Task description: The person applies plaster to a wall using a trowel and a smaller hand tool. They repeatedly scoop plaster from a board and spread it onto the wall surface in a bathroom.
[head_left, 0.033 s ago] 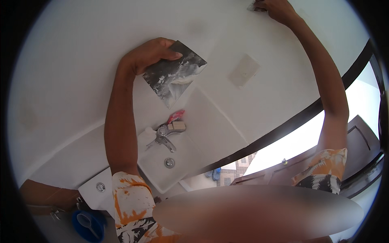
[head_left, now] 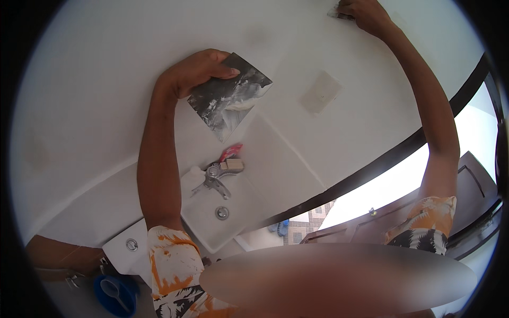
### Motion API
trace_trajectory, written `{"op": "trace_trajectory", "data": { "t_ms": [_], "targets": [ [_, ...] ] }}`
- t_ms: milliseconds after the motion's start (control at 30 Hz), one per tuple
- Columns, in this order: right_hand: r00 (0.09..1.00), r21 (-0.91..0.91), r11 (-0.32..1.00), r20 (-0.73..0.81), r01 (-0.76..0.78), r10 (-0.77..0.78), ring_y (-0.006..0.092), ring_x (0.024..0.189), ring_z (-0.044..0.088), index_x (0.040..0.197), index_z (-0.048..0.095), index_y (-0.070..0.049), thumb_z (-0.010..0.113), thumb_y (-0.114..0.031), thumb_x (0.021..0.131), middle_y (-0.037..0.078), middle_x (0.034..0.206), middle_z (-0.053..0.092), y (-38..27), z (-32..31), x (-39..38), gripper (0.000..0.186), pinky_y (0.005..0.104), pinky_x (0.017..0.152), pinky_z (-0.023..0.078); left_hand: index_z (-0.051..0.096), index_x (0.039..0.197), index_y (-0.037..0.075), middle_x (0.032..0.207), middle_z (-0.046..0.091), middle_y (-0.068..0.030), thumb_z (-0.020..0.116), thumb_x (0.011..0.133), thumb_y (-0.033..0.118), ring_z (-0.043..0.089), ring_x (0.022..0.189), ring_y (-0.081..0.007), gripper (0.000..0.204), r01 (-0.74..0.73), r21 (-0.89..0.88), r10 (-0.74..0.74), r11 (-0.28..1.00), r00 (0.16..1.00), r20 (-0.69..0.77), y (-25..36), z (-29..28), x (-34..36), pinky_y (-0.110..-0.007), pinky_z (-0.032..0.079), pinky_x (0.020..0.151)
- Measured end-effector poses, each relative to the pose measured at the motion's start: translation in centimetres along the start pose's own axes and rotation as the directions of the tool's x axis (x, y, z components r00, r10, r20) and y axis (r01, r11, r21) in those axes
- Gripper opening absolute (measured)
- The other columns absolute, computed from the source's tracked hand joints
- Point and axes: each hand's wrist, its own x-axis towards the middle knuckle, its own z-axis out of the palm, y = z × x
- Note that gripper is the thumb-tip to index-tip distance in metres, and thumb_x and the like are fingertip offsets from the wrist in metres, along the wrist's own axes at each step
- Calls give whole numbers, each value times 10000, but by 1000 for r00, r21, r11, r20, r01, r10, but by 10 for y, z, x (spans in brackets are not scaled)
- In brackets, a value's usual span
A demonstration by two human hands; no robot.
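Wall [head_left: 106, 79] spread widest before us, white, matte and faintly stained. Lower down sat a white basin [head_left: 204, 230], smooth and box-sided, with a curved chrome faucet [head_left: 216, 183] at its back. Next in size came the board [head_left: 228, 103], flat, dark and streaked with what looked like white paste — its longer sides seemed to slant from upper right to lower left. The left hand [head_left: 204, 70] gripped its upper-left edge, thumb across the face; the right hand [head_left: 367, 18] was well apart, up and to the right. Its fingers were closed on a small greyish piece [head_left: 333, 10], which jutted leftward from them — we could not tell whether it touched the wall
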Motion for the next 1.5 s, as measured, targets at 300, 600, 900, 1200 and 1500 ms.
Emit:
{"op": "trace_trajectory", "data": {
  "t_ms": [300, 600, 900, 1200, 1500],
  "targets": [
    [999, -45, 999, -49, -23, 20, 186, 1042, 626, 995, 793, -220, 619, -132, 895, -40, 1041, 744, 12, -1, 23, 219, 421, 999, 405, 601, 1324, -40, 1095, 727, -81, 717, 880, 195, 680, 883, -120, 516, 18, 91, -10, 996, 995, -94, -2, 0, 1, -287, 545, 849],
    [892, -180, 971, 397, -156, 217, 197, 1083, 625, 1049, 767, -201, 626, -114, 893, -16, 1086, 722, -45, -22, -16, 227, 451, 994, 446, 601, 1326, -39, 1102, 725, -91, 739, 868, 223, 688, 929, -148, 546, -54, 91, 55, 994, 998, -11, -4, -3, -4, -294, 539, 879],
    [999, 38, 999, -42, 34, -32, 192, 1076, 622, 1016, 766, -210, 634, -115, 891, -20, 1095, 731, -41, -3, -8, 206, 442, 998, 421, 607, 1314, -42, 1096, 723, -76, 724, 876, 222, 682, 909, -130, 524, -120, 74, 120, 990, 993, 10, -11, -3, 3, -285, 541, 864],
    [970, -6, 1000, 243, 15, -13, 188, 1089, 593, 1096, 742, -144, 607, 26, 851, -20, 1088, 676, -61, 4, -18, 327, 379, 1012, 456, 630, 1282, -19, 1077, 717, -60, 740, 883, 288, 676, 911, -124, 515, -180, 174, 177, 968, 984, 30, -14, -5, 4, -285, 546, 855],
    [977, 3, 999, 209, -43, 42, 195, 1051, 605, 1060, 742, -153, 616, -22, 857, -14, 1062, 692, -63, 10, 17, 273, 394, 936, 450, 647, 1257, -7, 998, 722, -64, 732, 887, 306, 684, 871, -132, 492, -88, 149, 90, 985, 996, -6, -10, -6, 0, -299, 556, 828]
  ]
}}
